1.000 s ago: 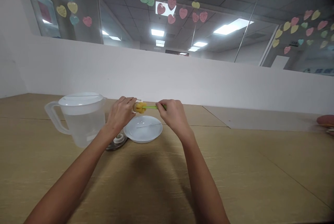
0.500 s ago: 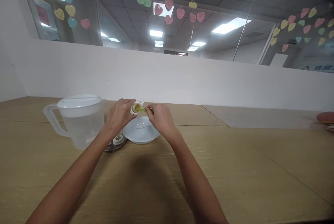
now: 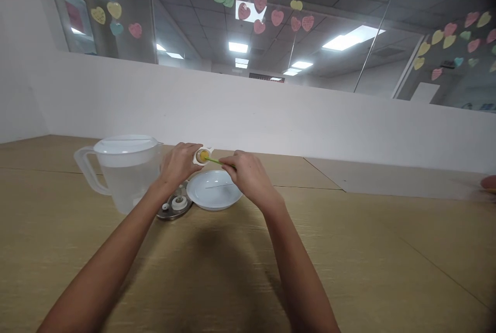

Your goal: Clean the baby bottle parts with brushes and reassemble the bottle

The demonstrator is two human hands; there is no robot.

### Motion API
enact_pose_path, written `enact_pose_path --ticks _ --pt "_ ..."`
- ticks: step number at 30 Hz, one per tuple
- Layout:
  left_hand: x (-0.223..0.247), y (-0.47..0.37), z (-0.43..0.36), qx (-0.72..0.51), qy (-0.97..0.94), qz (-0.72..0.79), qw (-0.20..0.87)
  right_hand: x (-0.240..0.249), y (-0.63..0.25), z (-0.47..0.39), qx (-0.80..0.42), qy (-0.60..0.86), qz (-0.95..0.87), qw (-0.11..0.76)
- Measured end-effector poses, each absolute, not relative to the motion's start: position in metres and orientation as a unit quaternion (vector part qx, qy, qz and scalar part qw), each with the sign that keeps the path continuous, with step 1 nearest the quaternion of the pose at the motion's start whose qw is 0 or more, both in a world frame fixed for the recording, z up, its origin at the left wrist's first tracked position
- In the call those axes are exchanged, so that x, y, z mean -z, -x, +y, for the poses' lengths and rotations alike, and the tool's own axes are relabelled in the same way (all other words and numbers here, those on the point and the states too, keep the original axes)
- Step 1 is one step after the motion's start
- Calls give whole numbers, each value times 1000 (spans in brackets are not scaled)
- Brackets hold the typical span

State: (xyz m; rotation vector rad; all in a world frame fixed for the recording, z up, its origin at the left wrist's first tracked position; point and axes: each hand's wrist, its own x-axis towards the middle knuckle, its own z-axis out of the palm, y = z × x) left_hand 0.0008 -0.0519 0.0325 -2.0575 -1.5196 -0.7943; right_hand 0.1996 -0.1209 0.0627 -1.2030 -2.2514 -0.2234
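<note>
My left hand (image 3: 178,163) grips a small white round fitting (image 3: 197,159) with a clear, yellowish inside, its opening turned towards me. Between the closed fingers of my right hand (image 3: 251,177) is a thin green stick (image 3: 215,161), its tip at that opening; whether the tip ends in a brush I cannot tell. Both hands are raised just over a shallow white bowl (image 3: 213,199), in which a thin straight rod (image 3: 220,186) lies. Beneath my left wrist, partly hidden, a round metal tray (image 3: 169,216) carries small white parts (image 3: 179,202).
A lidded translucent jug (image 3: 129,180) with liquid in it stands to the left, its handle pointing left. The wooden table (image 3: 349,255) meets a white wall (image 3: 248,110), with glass and heart-shaped notes above. A reddish object (image 3: 488,183) is cut off at the right edge.
The view has shifted a little, so most things sit further right. My right hand has drawn back slightly, and more of the green stick shows between it and the white fitting.
</note>
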Motion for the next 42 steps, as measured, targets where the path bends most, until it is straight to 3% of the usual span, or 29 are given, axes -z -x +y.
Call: enact_pose_path --ticks 10,20,29,42 --pt "-30 2 -47 303 747 -529 264 -63 -202 -121 85 430 -842 315" --pt "-43 -2 -64 363 753 -448 316 -55 -192 -108 34 403 -820 404" --pt "-38 10 -52 355 740 -488 297 -63 -196 -126 74 417 -846 325" --pt "-32 12 -44 310 752 -508 284 -57 -201 -119 67 369 -878 298"
